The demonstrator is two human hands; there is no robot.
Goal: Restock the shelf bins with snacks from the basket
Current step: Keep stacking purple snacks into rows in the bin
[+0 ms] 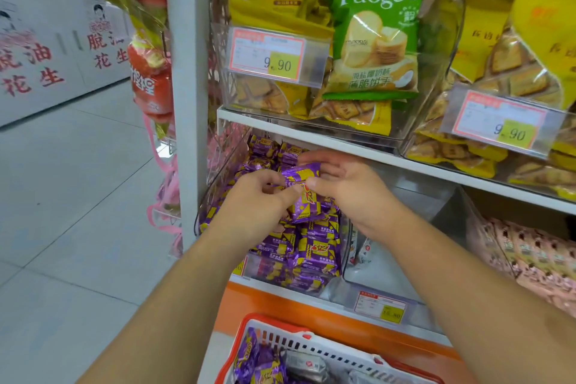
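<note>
Purple snack packs (314, 246) crowd the clear bin (218, 184); above it the white shelf edge (311, 137) narrows entry, while right of it a neighbouring bin (405, 227) lies open.

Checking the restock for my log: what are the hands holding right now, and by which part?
Both hands, left and right, pinch purple snack packets by their upper ends, above the purple-packet bin.
</note>
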